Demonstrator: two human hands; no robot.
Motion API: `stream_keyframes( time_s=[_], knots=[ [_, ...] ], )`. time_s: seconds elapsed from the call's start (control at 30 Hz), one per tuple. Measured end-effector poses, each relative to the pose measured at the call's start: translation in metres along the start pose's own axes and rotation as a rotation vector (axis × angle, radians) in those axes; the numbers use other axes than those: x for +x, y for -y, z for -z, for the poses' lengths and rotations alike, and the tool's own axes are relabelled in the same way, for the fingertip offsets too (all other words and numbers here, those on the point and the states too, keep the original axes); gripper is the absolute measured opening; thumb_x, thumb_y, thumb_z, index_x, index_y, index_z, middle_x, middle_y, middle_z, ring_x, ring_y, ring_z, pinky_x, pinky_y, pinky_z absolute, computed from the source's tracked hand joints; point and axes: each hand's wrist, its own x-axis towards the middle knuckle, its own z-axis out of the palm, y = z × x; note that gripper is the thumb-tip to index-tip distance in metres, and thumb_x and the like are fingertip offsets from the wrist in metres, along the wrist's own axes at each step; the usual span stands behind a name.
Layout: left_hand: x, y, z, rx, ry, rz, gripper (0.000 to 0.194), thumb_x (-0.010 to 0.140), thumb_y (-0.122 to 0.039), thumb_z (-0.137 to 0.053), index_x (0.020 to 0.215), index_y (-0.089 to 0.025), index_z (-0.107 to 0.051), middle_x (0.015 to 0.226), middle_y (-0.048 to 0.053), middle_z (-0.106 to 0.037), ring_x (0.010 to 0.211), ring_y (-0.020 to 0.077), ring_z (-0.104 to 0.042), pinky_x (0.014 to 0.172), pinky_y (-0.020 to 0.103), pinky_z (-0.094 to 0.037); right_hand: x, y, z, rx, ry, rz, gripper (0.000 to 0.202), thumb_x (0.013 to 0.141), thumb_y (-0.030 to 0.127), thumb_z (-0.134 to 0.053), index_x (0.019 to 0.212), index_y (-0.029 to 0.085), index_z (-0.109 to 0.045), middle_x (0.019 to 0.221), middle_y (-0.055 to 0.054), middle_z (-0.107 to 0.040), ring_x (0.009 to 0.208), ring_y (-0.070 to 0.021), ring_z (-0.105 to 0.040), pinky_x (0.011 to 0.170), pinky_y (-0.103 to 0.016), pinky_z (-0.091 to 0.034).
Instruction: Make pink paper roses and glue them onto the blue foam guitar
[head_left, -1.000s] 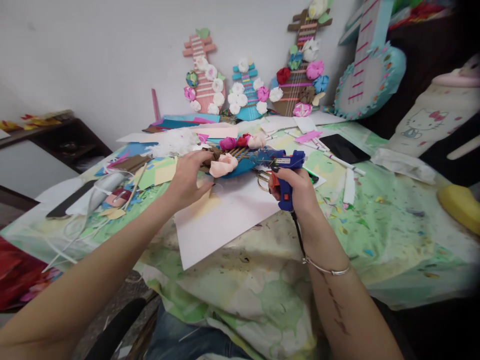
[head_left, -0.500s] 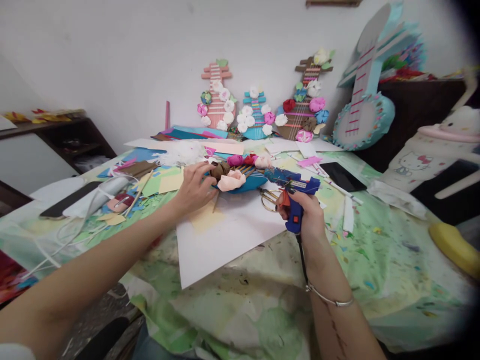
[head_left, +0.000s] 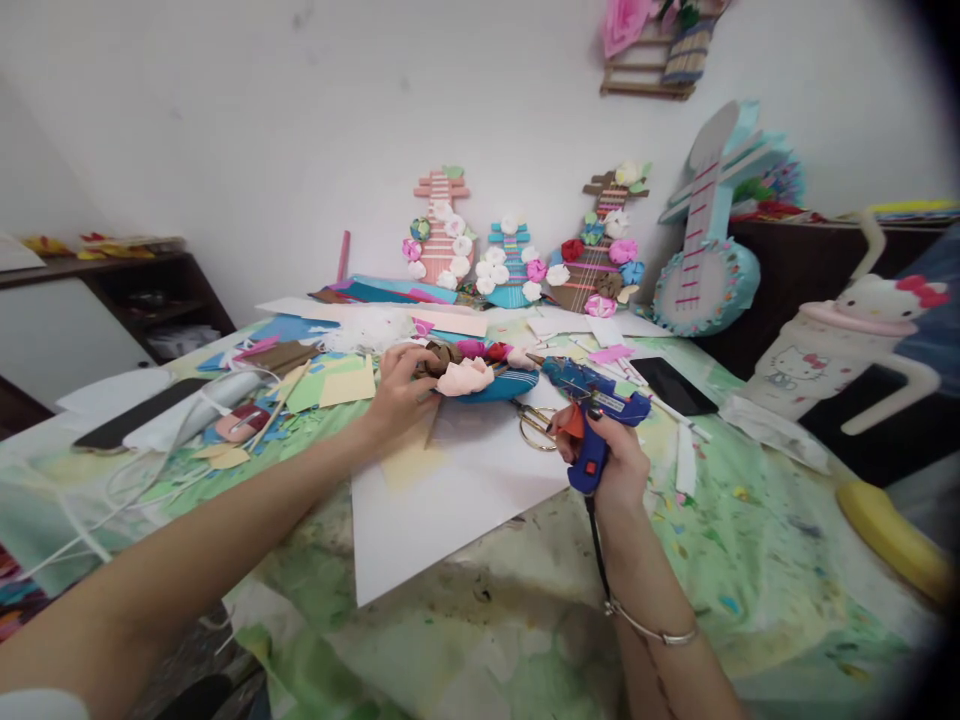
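Observation:
My left hand (head_left: 401, 388) grips the left end of a small blue lute-shaped craft (head_left: 499, 385), its fingers bent around the edge beside a brown paper flower (head_left: 444, 357). A large pale peach flower (head_left: 465, 376) sits at the craft's front, with magenta, red and pale pink ones behind. In my right hand (head_left: 619, 450) is a blue hot glue gun (head_left: 592, 385), fingers around its handle and orange trigger. Its nozzle points left, close to the craft's right end. Gold-handled scissors (head_left: 534, 430) lie below the gun on a white sheet (head_left: 450, 520).
Against the wall stand several flower-covered lute crafts (head_left: 510, 265) and a larger pale blue one (head_left: 709, 270). A black phone (head_left: 673, 386), a cartoon cup (head_left: 810, 350) and a yellow object (head_left: 892, 535) are at right. Left lie a power strip (head_left: 191, 405) and paper scraps (head_left: 330, 385).
The view has tilted upward, so the wall crafts appear lower. Both hands keep their holds; the glue gun's nozzle now shows beside the pale pink flower.

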Motion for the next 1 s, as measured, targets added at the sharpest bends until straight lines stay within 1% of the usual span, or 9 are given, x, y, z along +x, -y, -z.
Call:
stream_keyframes(
  time_s=[0.07,0.17,0.3,0.43,0.57,0.67,0.8,0.9,1.0],
  knots=[
    [0.005,-0.003,0.012,0.039,-0.008,-0.031,0.007,0.074,-0.021,-0.064,0.067,-0.021,-0.061,0.098,0.006,-0.061,0.106,0.0261,-0.047,0.086,0.044,-0.037,0.0,0.001,0.0,0.011,-0.009,0.013,0.022,0.071,0.033,-0.053,0.067,0.013,-0.062,0.063,-0.004,-0.061,0.041,-0.0098,-0.045,0.042,-0.025,-0.03],
    [0.01,-0.016,0.036,0.134,0.056,-0.079,0.011,0.074,-0.016,-0.06,0.065,-0.019,-0.057,0.096,0.007,-0.061,0.107,0.0264,-0.047,0.085,0.044,-0.035,-0.001,0.002,0.0,0.034,-0.013,0.03,0.021,0.072,0.032,-0.052,0.067,0.014,-0.062,0.064,-0.004,-0.061,0.042,-0.0096,-0.045,0.042,-0.025,-0.03],
    [0.016,-0.052,0.063,0.306,0.117,-0.064,0.01,0.077,-0.012,-0.053,0.07,-0.017,-0.058,0.101,0.009,-0.063,0.105,0.0287,-0.046,0.082,0.046,-0.031,-0.002,0.004,0.001,0.062,-0.017,0.067,0.021,0.072,0.031,-0.051,0.067,0.014,-0.061,0.063,-0.004,-0.06,0.042,-0.0096,-0.044,0.042,-0.026,-0.03],
    [0.025,-0.092,0.064,0.409,0.239,-0.074,0.021,0.083,-0.007,-0.043,0.076,-0.015,-0.062,0.099,0.01,-0.062,0.102,0.0277,-0.047,0.083,0.046,-0.028,-0.002,0.005,0.001,0.117,-0.06,0.076,0.021,0.07,0.031,-0.051,0.065,0.014,-0.061,0.061,-0.003,-0.058,0.041,-0.0092,-0.043,0.041,-0.025,-0.029],
    [0.03,-0.11,0.052,0.442,0.34,-0.133,0.024,0.083,-0.006,-0.042,0.085,-0.013,-0.065,0.105,0.013,-0.061,0.102,0.0282,-0.047,0.082,0.047,-0.03,0.0,0.004,0.001,0.099,-0.086,0.081,0.02,0.069,0.032,-0.052,0.064,0.014,-0.061,0.059,-0.003,-0.057,0.042,-0.0097,-0.044,0.041,-0.025,-0.028],
    [0.032,-0.109,0.051,0.341,0.406,-0.109,0.018,0.082,-0.015,-0.048,0.086,-0.013,-0.065,0.107,0.014,-0.06,0.1,0.0301,-0.048,0.081,0.049,-0.032,0.001,0.003,0.002,0.073,-0.079,0.071,0.022,0.069,0.031,-0.052,0.065,0.013,-0.063,0.061,-0.004,-0.059,0.042,-0.0097,-0.045,0.042,-0.025,-0.029],
    [0.033,-0.1,0.063,-0.057,0.491,-0.031,0.021,0.079,-0.037,-0.057,0.074,-0.017,-0.063,0.104,0.012,-0.06,0.099,0.0287,-0.049,0.08,0.047,-0.035,0.0,0.002,0.002,0.075,-0.069,0.077,0.023,0.071,0.031,-0.051,0.066,0.013,-0.064,0.063,-0.004,-0.061,0.042,-0.0092,-0.045,0.042,-0.025,-0.029],
    [0.041,-0.095,0.071,-0.332,0.448,0.076,0.017,0.082,-0.025,-0.051,0.069,-0.016,-0.058,0.095,0.008,-0.063,0.095,0.0212,-0.053,0.083,0.039,-0.039,0.0,0.002,0.002,0.095,-0.068,0.096,0.021,0.072,0.03,-0.051,0.069,0.013,-0.064,0.066,-0.005,-0.063,0.042,-0.0097,-0.047,0.042,-0.025,-0.03],
    [0.055,-0.088,0.07,-0.458,0.448,0.274,0.01,0.078,-0.02,-0.051,0.082,-0.016,-0.06,0.086,0.005,-0.064,0.084,0.0176,-0.056,0.077,0.033,-0.044,0.0,0.002,0.003,0.102,-0.075,0.109,0.02,0.073,0.029,-0.051,0.07,0.014,-0.063,0.068,-0.005,-0.064,0.043,-0.0098,-0.047,0.042,-0.025,-0.031]
  ],
)
